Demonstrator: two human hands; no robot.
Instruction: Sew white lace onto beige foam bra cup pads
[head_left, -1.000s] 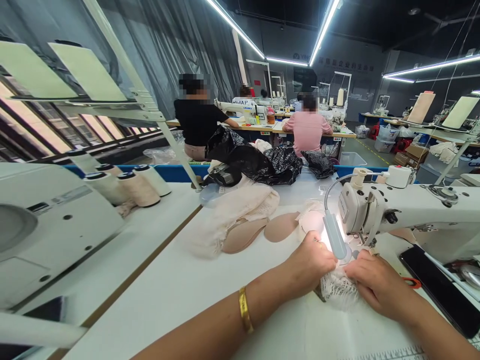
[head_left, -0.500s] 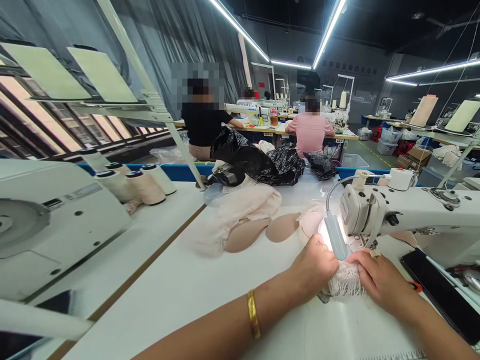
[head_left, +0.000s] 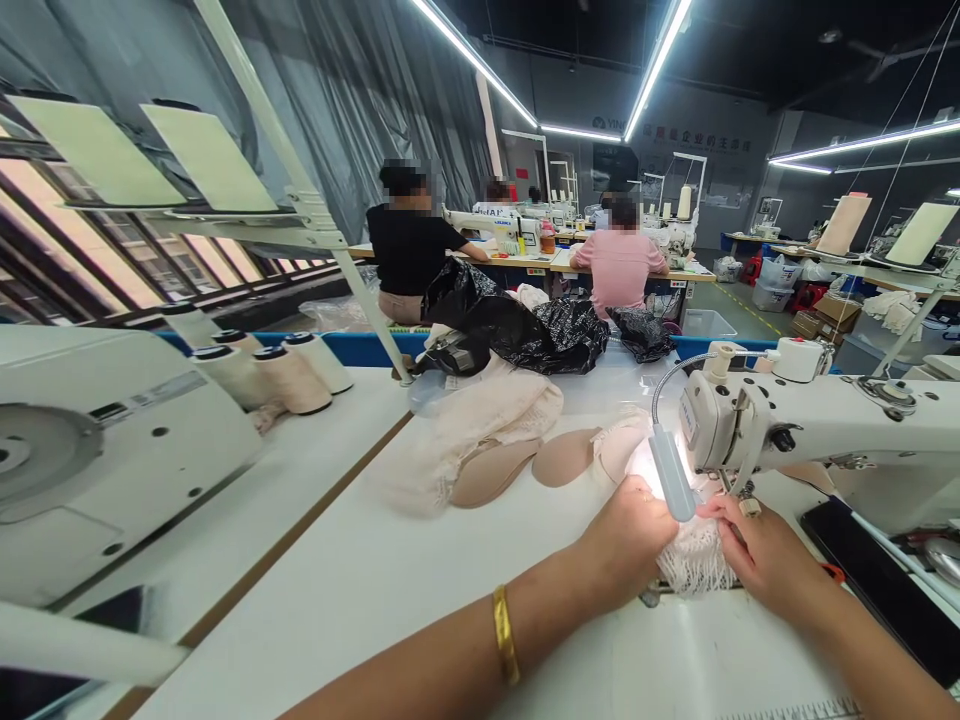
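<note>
Left hand (head_left: 631, 535) and right hand (head_left: 769, 548) contact white lace (head_left: 696, 562), partly masked by lamp head (head_left: 674, 475); grip cannot be determined. Beige cups (head_left: 495, 474) lie toward table's (head_left: 442, 600) far-left corner.

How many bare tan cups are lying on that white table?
2: one tan cup beside the heap of pale lace, and another to its right, nearer the person's left hand. More may be hidden.

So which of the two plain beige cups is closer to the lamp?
The right-hand cup, next to the lace-edged piece; the left-hand cup lies beside the cream fabric pile, farther from the lamp.
</note>
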